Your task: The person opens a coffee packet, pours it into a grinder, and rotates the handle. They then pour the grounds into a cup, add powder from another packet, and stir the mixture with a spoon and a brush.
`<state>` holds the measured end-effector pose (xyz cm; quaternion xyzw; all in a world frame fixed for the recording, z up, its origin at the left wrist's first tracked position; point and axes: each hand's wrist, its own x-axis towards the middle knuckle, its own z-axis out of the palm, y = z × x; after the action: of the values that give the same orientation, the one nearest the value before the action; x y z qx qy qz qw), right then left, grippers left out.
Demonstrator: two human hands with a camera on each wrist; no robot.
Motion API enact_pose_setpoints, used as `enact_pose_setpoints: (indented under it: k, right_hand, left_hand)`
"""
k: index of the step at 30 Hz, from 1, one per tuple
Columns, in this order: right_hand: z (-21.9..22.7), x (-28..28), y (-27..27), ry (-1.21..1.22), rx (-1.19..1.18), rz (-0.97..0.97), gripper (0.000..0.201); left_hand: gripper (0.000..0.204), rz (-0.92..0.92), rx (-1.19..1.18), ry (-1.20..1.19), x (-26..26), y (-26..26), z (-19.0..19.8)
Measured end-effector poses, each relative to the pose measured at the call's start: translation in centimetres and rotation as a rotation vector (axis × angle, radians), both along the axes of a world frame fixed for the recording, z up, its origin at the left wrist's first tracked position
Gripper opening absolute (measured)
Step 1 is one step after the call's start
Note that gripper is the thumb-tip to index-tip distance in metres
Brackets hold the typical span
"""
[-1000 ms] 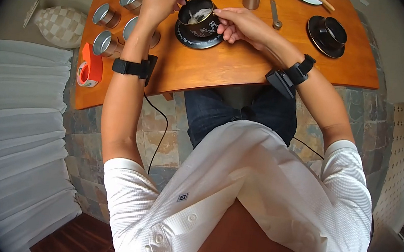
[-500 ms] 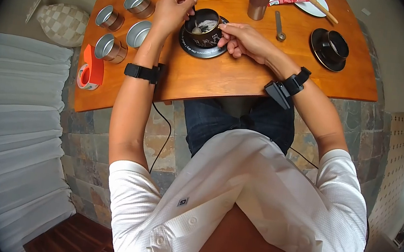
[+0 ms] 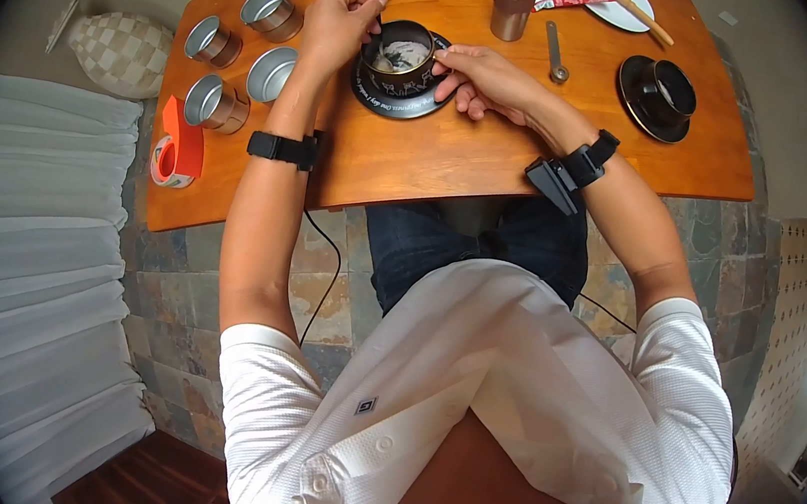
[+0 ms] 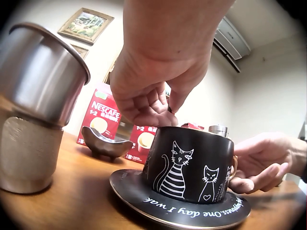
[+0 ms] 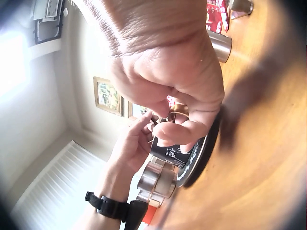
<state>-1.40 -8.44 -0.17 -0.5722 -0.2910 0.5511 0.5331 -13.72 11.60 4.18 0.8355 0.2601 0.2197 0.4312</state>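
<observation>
My left hand (image 3: 338, 27) pinches the thin dark handle of a spoon (image 3: 381, 56), whose lower end is inside a black cup (image 4: 192, 160). White cat drawings and a gold-edged rim mark the cup, and a whitish content with dark streaks shows inside it. Thumb and fingers of my right hand (image 3: 493, 82) pinch the cup's gold handle (image 5: 180, 109) on the right side. Beneath the cup lies a black saucer (image 4: 139, 194) with white lettering. In the left wrist view, the left fingers are just above the rim, and the spoon is mostly hidden.
Several metal cups (image 3: 212, 105) stand at left, near an orange tape dispenser (image 3: 186, 140). Behind are a dark metallic bowl (image 4: 105, 146) and red Nescafe boxes (image 4: 98, 112). A lidded metal canister (image 3: 512, 8), measuring spoon (image 3: 556, 54), white plate (image 3: 604, 13) and second black cup (image 3: 675, 89) sit rightward.
The spoon has moved within the cup toward its left side, the left hand with it. The right hand stays at the handle. The head view has shifted, so the table appears lower.
</observation>
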Motion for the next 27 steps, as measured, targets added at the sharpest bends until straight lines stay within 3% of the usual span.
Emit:
enact_pose_setpoints:
  k: [15,22,25,27]
  right_hand:
    - [-0.8,0.6,0.0,-0.071,0.027,0.002,0.029]
    - [-0.5,0.3,-0.4,-0.076,0.018,0.004,0.021]
    - [-0.5,0.2,-0.3,-0.094,-0.008,-0.025,0.021]
    - [-0.6,0.3,-0.6,-0.105,0.024,-0.066,0.022]
  left_hand:
    - [0.027,0.005,0.168,0.158,1.9,1.4,-1.6]
    - [0.028,-0.087,0.197,0.093,2.0,3.7,-3.4]
    - [0.029,-0.089,0.197,0.135,2.1,3.1,-3.1]
    - [0.030,-0.064,0.326,0.196,1.8,1.1,-1.7]
